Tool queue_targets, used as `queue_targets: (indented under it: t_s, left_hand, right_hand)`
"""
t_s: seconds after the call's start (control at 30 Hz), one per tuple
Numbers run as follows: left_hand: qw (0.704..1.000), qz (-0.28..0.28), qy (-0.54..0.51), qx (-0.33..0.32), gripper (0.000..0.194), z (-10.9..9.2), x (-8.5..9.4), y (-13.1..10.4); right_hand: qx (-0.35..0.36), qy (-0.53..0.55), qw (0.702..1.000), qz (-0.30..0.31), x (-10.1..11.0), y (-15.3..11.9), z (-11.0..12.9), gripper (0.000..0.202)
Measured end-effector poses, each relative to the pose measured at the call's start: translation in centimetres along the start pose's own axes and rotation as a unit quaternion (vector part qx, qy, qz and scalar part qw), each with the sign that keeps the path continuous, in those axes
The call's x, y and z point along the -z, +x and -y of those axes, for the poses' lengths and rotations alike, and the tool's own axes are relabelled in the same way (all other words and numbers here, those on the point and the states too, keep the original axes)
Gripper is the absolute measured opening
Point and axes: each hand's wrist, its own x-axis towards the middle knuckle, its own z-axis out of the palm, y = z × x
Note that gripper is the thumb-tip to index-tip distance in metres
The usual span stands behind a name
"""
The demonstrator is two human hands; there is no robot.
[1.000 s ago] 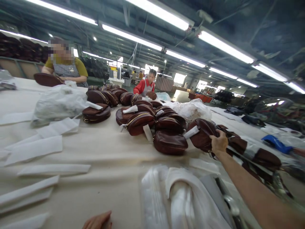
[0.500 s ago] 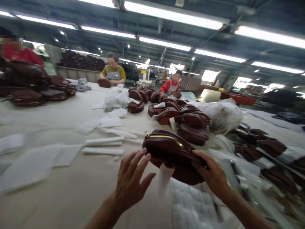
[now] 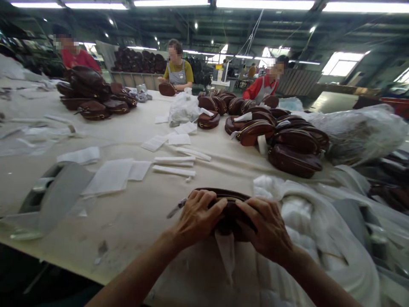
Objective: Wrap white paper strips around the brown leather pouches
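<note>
Between my two hands is a dark brown leather bag (image 3: pixel 234 218) with a gold zipper along its upper side. My left hand (image 3: pixel 200 213) grips its left part, fingers curled over the top edge and thumb by the zipper. On the other side, my right hand (image 3: pixel 265 224) holds the bag with bent fingers, its thumb side near the zipper too. A white strip of padding (image 3: pixel 226 253) hangs down below the bag. At the bag's left end a grey wrapped zipper pull (image 3: pixel 175 208) sticks out. The hands hide much of the bag's front.
Several finished-looking brown bags (image 3: pixel 295 143) are piled beyond my hands, with another pile (image 3: pixel 92 91) at far left. White foam sheets (image 3: pixel 110 175) and rolled padding (image 3: pixel 300 217) lie on the pale table (image 3: pixel 134 230). A tape dispenser (image 3: pixel 54 192) stands left. Three co-workers (image 3: pixel 179 72) are across the table.
My left hand, open beside the bag before, has closed on its left part. The bag has come lower and nearer to me, and the view has tilted down and left.
</note>
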Motion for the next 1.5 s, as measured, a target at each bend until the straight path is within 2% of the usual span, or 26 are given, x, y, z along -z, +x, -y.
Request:
queue_targets:
  t_s: [0.07,0.17,0.27,0.33,0.47,0.57,0.67,0.77,0.87,1.0,1.13,1.23,1.37,1.43,1.5]
  left_hand:
    - [1.000,0.016,0.006,-0.012,0.021,0.0,0.0,0.1]
    - [0.997,0.074,0.017,-0.014,0.016,0.2,0.1,0.3]
    - [0.990,0.134,0.037,0.008,0.017,0.5,0.4,0.8]
    - [0.987,0.155,0.041,0.033,0.017,0.6,0.6,1.1]
    - [0.988,0.131,0.041,0.070,0.019,0.7,0.5,1.3]
    - [0.990,0.119,0.028,0.071,0.022,1.1,0.0,1.0]
    - [0.989,0.128,-0.003,0.069,0.020,1.4,-0.4,0.6]
    - [0.994,0.070,-0.011,0.086,0.022,1.3,-0.3,0.1]
    - [0.996,0.012,0.011,0.088,0.033,1.0,0.4,-0.4]
    - [0.997,0.050,0.050,0.013,0.030,0.8,1.2,-1.0]
    - [0.989,0.123,0.075,0.026,0.027,0.5,1.2,-0.5]
    - [0.984,0.162,0.069,0.040,0.026,0.3,1.1,0.1]
    - [0.986,0.155,0.055,0.037,0.022,0.4,0.9,0.1]
    - [0.988,0.142,0.052,0.030,0.020,0.4,1.0,-0.2]
    - [0.989,0.135,0.053,0.027,0.018,0.4,1.0,-0.4]
  right_hand:
    - [-0.006,0.007,1.000,0.009,-0.4,0.6,1.0,0.029]
    - [-0.044,0.003,0.998,0.035,-1.0,1.1,1.4,0.019]
    - [-0.057,-0.005,0.996,0.070,-1.1,1.3,0.9,0.023]
    - [-0.068,0.002,0.995,0.069,-0.8,1.3,0.4,0.027]
    - [-0.111,-0.035,0.992,0.049,-0.5,1.2,-0.2,0.045]
    - [-0.112,-0.062,0.990,0.053,-0.9,0.9,-0.6,0.046]
    - [-0.105,-0.020,0.992,0.062,-1.6,0.9,-1.1,0.045]
    - [-0.065,0.018,0.995,0.067,-1.7,1.3,-1.5,0.042]
    - [-0.021,0.027,0.998,0.059,-1.4,1.8,-1.2,0.036]
    - [0.015,0.020,0.999,0.025,-2.1,1.8,-0.9,0.032]
    - [0.016,0.032,0.999,0.029,-3.1,1.3,-1.3,0.029]
    - [0.011,0.016,1.000,0.011,-2.7,0.7,-1.0,0.029]
    - [0.050,0.024,0.998,-0.025,-1.3,-1.0,1.1,0.031]
    - [0.067,0.057,0.996,0.005,-1.0,-2.3,2.2,0.030]
    - [0.057,0.070,0.995,0.042,-1.2,-3.4,3.0,0.030]
